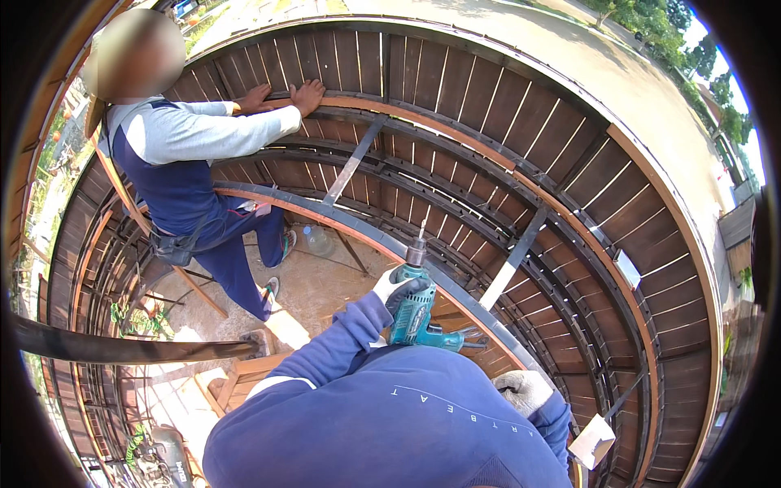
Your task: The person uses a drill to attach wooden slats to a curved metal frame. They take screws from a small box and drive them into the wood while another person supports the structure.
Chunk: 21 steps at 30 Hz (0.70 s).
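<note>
Drill (pixel 413 313), teal-bodied, is in front of your torso, clamped in your gloved left hand (pixel 395 286). Its chuck (pixel 416 252) and bit (pixel 422 226) point away from you, across the curved rail (pixel 325 211) in view; contact with the rail cannot be determined. Your gloved right hand (pixel 523 392) is beside the rail, near the small box (pixel 592 442); you cannot tell whether it grips anything. To your left, a co-worker (pixel 167 175) places both hands (pixel 307 97) against the slatted wall (pixel 358 65).
</note>
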Motion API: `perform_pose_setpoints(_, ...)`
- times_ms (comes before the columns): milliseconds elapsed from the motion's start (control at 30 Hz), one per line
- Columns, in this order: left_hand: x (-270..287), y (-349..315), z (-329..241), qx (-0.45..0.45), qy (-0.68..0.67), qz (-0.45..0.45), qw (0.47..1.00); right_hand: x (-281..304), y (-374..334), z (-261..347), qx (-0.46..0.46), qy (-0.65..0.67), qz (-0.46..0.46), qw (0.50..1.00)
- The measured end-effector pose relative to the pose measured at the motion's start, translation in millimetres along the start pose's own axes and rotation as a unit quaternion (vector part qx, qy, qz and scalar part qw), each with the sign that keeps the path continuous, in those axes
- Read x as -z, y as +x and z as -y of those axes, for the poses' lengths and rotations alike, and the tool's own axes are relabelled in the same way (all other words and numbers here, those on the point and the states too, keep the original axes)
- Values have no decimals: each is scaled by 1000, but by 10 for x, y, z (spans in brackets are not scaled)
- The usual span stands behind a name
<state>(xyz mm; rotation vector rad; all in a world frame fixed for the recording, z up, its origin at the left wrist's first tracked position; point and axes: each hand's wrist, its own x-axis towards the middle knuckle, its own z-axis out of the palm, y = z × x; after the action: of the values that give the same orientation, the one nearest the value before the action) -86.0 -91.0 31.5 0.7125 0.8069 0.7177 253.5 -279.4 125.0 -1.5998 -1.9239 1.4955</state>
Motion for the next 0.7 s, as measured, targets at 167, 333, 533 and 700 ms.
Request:
perform_pose_setpoints(167,592,-455,-301,-65,13,-66,996,-71,571,608,93,-31,46,994)
perform_pose_setpoints(333,1372,-869,-410,-125,1,-81,989,-586,1499,1314,-39,99,-67,992)
perform_pose_setpoints(533,2203,-1258,-624,-138,78,-146,976,-1097,2157,1613,63,24,46,997)
perform_pose_setpoints(700,2659,-1425,-779,-120,120,-164,972,-1221,2490,1771,11,109,90,990)
